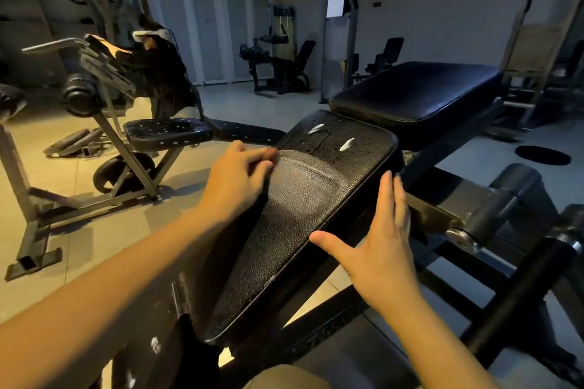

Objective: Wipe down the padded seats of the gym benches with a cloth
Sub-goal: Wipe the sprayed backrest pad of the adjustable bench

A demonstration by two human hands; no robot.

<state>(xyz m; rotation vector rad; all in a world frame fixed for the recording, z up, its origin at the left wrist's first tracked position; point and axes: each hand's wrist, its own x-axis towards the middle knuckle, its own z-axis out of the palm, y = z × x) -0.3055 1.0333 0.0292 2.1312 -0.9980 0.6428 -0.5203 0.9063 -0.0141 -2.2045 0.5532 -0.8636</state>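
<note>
A black pebbled seat pad of the gym bench slopes toward me, with a dull wet arc smeared across its upper half and two white streaks near its far end. My left hand lies at the pad's left edge with bent fingers, holding what seems to be a dark cloth that is mostly hidden beneath it. My right hand rests flat on the pad's right edge with straight fingers and the thumb spread. Behind the seat lies the bench's black back pad.
To the left stands another machine with a small black seat speckled with white drops. Weight plates lie on the floor behind it. A black roller pad and steel frame are on my right. More machines stand by the far wall.
</note>
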